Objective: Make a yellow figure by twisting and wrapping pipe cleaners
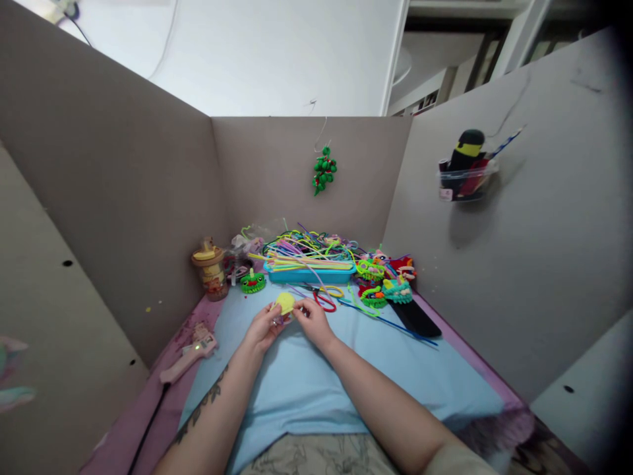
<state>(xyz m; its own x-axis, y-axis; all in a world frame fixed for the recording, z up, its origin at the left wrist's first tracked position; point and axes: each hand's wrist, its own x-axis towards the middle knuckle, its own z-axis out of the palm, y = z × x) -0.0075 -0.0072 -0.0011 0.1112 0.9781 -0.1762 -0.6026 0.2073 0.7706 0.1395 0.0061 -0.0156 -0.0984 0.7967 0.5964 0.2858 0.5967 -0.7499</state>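
Observation:
My left hand (267, 324) is closed around a small yellow piece (285, 302), which looks fuzzy and rounded; its exact kind is too small to make out. On its right edge, the fingertips of my right hand (312, 321) pinch together at the piece. Both hands are raised slightly over the light blue cloth (306, 389). Just beyond them lie red-handled scissors (324, 302) and yellow-handled scissors (332, 291). A green pipe-cleaner figure (253, 282) with eyes sits to the left, past my left hand.
A blue tray (311, 273) heaped with colourful pipe cleaners (306, 254) stands at the back. A pink glue gun (190, 356) and a lidded cup (210, 270) are on the left. Several fuzzy figures (397, 290) and a black flat object (414, 319) lie right. Grey panels enclose three sides.

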